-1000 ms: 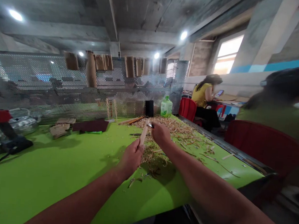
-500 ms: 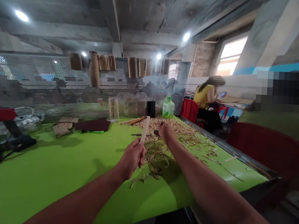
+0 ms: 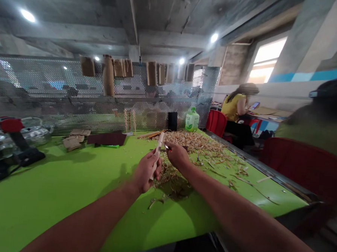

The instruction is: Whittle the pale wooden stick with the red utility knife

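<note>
My left hand (image 3: 146, 172) grips a pale, flat wooden stick (image 3: 158, 151) that stands tilted above the table, its lower end showing below my fingers. My right hand (image 3: 178, 156) is shut around a small knife (image 3: 167, 147), with only a bit of shiny metal showing at my fingertips. That blade is close to the stick, but I cannot tell if they touch. Under both hands spreads a thick pile of pale wood shavings (image 3: 190, 140) on the bright green table (image 3: 68, 196).
A perforated metal screen (image 3: 74, 98) with hanging brown paper bags (image 3: 151, 73) stands behind the table. A green-capped bottle (image 3: 191, 120), black cup (image 3: 172, 121) and dark sheet (image 3: 107, 138) sit nearby. A clamp (image 3: 17, 142) stands at left. Two co-workers (image 3: 321, 119) sit at right, beyond red chairs (image 3: 302, 167).
My right hand has moved left, closer to the stick, and the knife's metal now shows beside it. The stick has tilted, with its top leaning right, and my left hand has dropped slightly.
</note>
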A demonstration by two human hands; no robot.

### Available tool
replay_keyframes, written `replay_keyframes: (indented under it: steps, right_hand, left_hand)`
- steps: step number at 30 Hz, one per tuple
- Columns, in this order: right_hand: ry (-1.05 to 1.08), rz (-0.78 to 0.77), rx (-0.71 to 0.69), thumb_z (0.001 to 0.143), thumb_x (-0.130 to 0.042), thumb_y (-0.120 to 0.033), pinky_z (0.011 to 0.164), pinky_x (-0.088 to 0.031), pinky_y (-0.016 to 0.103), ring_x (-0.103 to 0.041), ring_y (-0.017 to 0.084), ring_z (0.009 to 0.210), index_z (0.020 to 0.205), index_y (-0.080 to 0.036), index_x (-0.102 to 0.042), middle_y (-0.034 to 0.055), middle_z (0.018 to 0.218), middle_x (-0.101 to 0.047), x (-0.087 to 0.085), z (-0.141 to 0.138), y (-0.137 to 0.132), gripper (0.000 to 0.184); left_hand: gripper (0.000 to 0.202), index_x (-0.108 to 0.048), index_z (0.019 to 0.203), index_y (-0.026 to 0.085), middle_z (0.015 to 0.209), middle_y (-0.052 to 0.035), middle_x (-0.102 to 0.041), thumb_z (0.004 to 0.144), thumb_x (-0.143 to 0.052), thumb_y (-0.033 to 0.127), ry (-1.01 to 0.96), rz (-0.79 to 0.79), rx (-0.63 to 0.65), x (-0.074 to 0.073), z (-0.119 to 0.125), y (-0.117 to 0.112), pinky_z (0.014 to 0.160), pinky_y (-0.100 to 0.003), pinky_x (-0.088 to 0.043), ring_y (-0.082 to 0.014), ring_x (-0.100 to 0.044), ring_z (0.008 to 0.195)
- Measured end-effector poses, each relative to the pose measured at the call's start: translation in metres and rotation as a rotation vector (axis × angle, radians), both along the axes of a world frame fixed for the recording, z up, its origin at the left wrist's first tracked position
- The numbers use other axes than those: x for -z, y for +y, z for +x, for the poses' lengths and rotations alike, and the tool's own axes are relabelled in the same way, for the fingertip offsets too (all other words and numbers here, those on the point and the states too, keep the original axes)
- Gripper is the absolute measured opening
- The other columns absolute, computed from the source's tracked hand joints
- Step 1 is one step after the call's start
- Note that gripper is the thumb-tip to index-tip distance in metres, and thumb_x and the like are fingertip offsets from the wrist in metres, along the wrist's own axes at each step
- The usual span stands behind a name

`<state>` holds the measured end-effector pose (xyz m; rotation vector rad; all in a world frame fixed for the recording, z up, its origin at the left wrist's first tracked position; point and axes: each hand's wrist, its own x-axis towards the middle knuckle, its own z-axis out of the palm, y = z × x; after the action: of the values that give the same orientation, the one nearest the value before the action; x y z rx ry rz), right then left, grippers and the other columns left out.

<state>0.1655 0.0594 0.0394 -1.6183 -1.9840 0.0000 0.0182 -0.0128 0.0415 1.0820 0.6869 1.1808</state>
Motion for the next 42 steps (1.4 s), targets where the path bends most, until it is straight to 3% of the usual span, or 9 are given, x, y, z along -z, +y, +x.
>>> replay_keyframes:
  steps: [2, 5, 8, 16, 22, 28, 33, 37, 42]
  right_hand:
    - [-0.039, -0.006, -0.006, 0.090, -0.045, -0.026, 0.075, -0.044, 0.026, -0.067, 0.022, 0.087, 0.118, -0.023, -0.069, 0.0078, 0.099, -0.075, 0.000, 0.000, 0.000, 0.037]
    - [-0.048, -0.007, 0.026, 0.090, -0.044, -0.023, 0.075, -0.042, 0.025, -0.067, 0.022, 0.089, 0.118, -0.021, -0.068, 0.0084, 0.100, -0.074, -0.001, 0.003, 0.001, 0.037]
    - [-0.075, -0.017, 0.055, 0.091, -0.043, -0.024, 0.077, -0.042, 0.026, -0.067, 0.021, 0.091, 0.124, -0.023, -0.065, 0.0086, 0.104, -0.074, -0.005, 0.005, -0.001, 0.040]
    - [-0.283, -0.046, -0.103, 0.095, -0.039, -0.028, 0.074, -0.042, 0.026, -0.067, 0.020, 0.087, 0.119, -0.028, -0.065, 0.0075, 0.096, -0.074, -0.007, -0.013, -0.022, 0.036]
    - [-0.349, -0.048, -0.045, 0.096, -0.037, -0.025, 0.076, -0.043, 0.027, -0.066, 0.020, 0.087, 0.110, -0.023, -0.065, 0.0091, 0.096, -0.073, -0.011, -0.013, -0.019, 0.032]
    - [-0.284, -0.045, 0.024, 0.096, -0.037, -0.023, 0.075, -0.044, 0.028, -0.066, 0.021, 0.088, 0.110, -0.021, -0.067, 0.0103, 0.099, -0.072, -0.016, 0.001, -0.004, 0.033]
    - [0.039, -0.126, 0.286, 0.092, -0.047, -0.028, 0.068, -0.045, 0.027, -0.067, 0.024, 0.088, 0.109, -0.019, -0.072, 0.0110, 0.099, -0.073, -0.017, 0.053, 0.024, 0.031]
    - [0.059, -0.085, 0.341, 0.094, -0.042, -0.027, 0.072, -0.044, 0.030, -0.066, 0.026, 0.090, 0.116, -0.017, -0.069, 0.0154, 0.103, -0.073, -0.012, 0.051, 0.032, 0.037]
    - [-0.074, -0.033, 0.083, 0.093, -0.042, -0.027, 0.075, -0.041, 0.026, -0.066, 0.021, 0.091, 0.121, -0.028, -0.067, 0.0072, 0.104, -0.074, -0.003, 0.008, 0.012, 0.038]
  left_hand:
    - [0.029, -0.052, 0.100, 0.019, 0.069, 0.0068, -0.050, 0.085, -0.061, 0.042, 0.014, 0.027, 0.058, 0.002, -0.002, 0.000, 0.033, -0.016, -0.034, -0.0032, -0.039, 0.038]
    - [0.044, -0.048, 0.124, 0.020, 0.064, 0.0077, -0.051, 0.085, -0.061, 0.035, 0.084, 0.027, 0.160, 0.001, -0.002, -0.005, 0.035, -0.016, -0.036, -0.0054, -0.041, 0.039]
    - [0.051, -0.044, 0.132, 0.020, 0.052, 0.0106, -0.043, 0.084, -0.057, 0.029, 0.152, 0.012, 0.144, -0.003, -0.001, -0.010, 0.035, -0.016, -0.033, -0.0067, -0.036, 0.036]
    - [0.016, -0.047, 0.092, 0.021, 0.055, 0.0110, -0.039, 0.079, -0.055, 0.025, 0.196, -0.029, -0.135, -0.006, 0.000, 0.002, 0.031, -0.016, -0.021, -0.0037, -0.029, 0.033]
    - [0.008, -0.047, 0.089, 0.021, 0.053, 0.0102, -0.036, 0.083, -0.052, 0.022, 0.246, -0.063, -0.190, -0.010, 0.006, -0.003, 0.032, -0.016, -0.018, -0.0042, -0.027, 0.035]
    - [0.038, -0.050, 0.125, 0.019, 0.051, 0.0097, -0.036, 0.087, -0.050, 0.023, 0.276, -0.077, -0.124, -0.013, 0.009, -0.021, 0.034, -0.018, -0.020, -0.0065, -0.027, 0.037]
    - [0.057, -0.045, 0.141, 0.018, 0.054, 0.0083, -0.044, 0.086, -0.057, 0.031, 0.295, 0.017, 0.146, -0.009, 0.025, -0.050, 0.034, -0.019, -0.025, -0.0061, -0.030, 0.036]
    - [0.047, -0.047, 0.129, 0.019, 0.053, 0.0100, -0.043, 0.086, -0.056, 0.032, 0.208, -0.030, 0.022, -0.006, 0.015, -0.031, 0.034, -0.017, -0.026, -0.0061, -0.030, 0.037]
    - [0.014, -0.048, 0.088, 0.021, 0.051, 0.0108, -0.038, 0.080, -0.056, 0.028, 0.204, -0.056, -0.145, 0.000, -0.004, 0.007, 0.032, -0.016, -0.022, -0.0045, -0.028, 0.034]
